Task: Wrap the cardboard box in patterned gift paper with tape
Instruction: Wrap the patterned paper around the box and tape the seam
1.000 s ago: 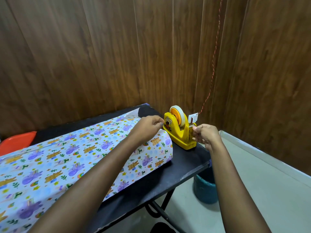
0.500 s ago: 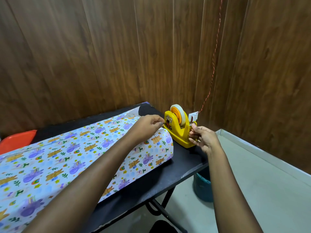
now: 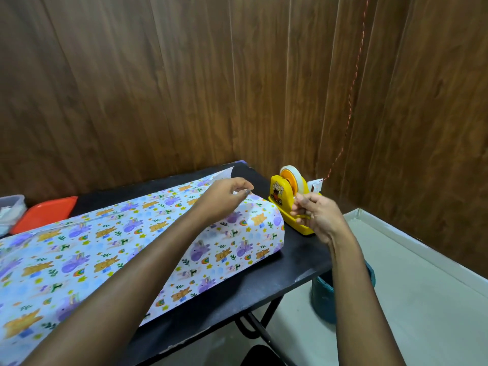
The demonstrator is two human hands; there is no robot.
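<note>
The long box lies across the black table (image 3: 264,286), fully covered by patterned gift paper (image 3: 111,244) with purple and orange animals; no cardboard shows. My left hand (image 3: 224,196) rests on the top right end of the paper and pinches the overlapping edge there. A yellow tape dispenser (image 3: 284,199) with an orange-cored roll stands just right of the box. My right hand (image 3: 314,215) is in front of the dispenser, pinching a clear strip of tape between thumb and fingers.
A red tray (image 3: 42,215) and a clear plastic container (image 3: 10,210) sit at the table's far left. A teal bin (image 3: 330,297) stands on the floor under the right edge. Wooden walls close the back and right; a red string (image 3: 351,88) hangs above the dispenser.
My right hand has drawn back from the dispenser's cutter toward me, with a tape strip in its fingers. My left hand stays pinching the paper edge.
</note>
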